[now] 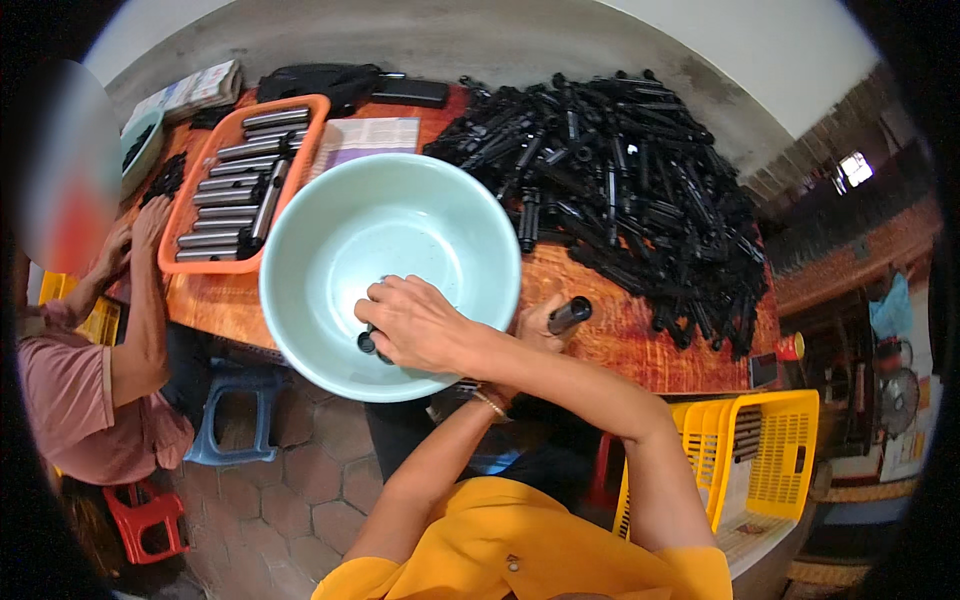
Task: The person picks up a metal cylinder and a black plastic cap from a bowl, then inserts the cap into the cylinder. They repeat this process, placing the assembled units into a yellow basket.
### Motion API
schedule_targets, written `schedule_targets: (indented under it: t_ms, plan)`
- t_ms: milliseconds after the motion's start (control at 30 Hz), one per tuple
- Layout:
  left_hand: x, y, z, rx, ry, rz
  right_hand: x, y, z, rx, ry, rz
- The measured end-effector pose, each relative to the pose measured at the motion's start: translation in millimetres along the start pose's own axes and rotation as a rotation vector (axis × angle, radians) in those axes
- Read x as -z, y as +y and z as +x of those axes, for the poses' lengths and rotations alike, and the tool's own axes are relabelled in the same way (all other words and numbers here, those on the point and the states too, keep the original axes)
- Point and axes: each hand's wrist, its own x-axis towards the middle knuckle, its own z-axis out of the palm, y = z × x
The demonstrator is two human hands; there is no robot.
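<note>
My right hand (415, 325) reaches across into a pale green plastic bowl (330, 230) and grips a short black tube (368, 343) low against the bowl's near wall. My left hand (538, 325) crosses under the right forearm and holds another black tube (570, 314) just above the wooden table (620, 340), right of the bowl. A large heap of black tubes (620, 170) covers the table's far right. The rest of the bowl's inside looks bare.
An orange tray (300, 150) with several grey metal rods stands left of the bowl. Another person sits at the left, hands (135, 235) by that tray. A yellow crate (770, 450) stands at my right, a blue stool (235, 410) and a red stool (145, 515) on the floor.
</note>
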Motion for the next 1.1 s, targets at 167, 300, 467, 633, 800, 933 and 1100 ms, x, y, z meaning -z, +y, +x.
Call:
schedule_targets:
  t_ms: [167,300,467,633,800,933,1100]
  plan:
    - [7,-12,-8,0.083,0.099,-0.21,89,-9,-55,-0.169,0.275,0.357]
    - [-1,17,0,-0.022,0.019,0.02,133,25,-131,-0.447,0.514,0.452]
    - [1,3,-1,0.001,0.029,0.017,121,42,-158,-0.445,0.526,0.478]
    - [1,5,0,-0.01,0.045,0.004,117,42,-157,-0.365,0.5,0.417]
    - [1,3,-1,0.021,0.024,-0.034,117,39,-156,-0.285,0.544,0.273]
    - [1,9,1,0.026,0.042,-0.062,118,39,-153,-0.26,0.536,0.242]
    - [-1,5,-1,0.032,0.029,-0.098,119,40,-154,-0.251,0.498,0.2]
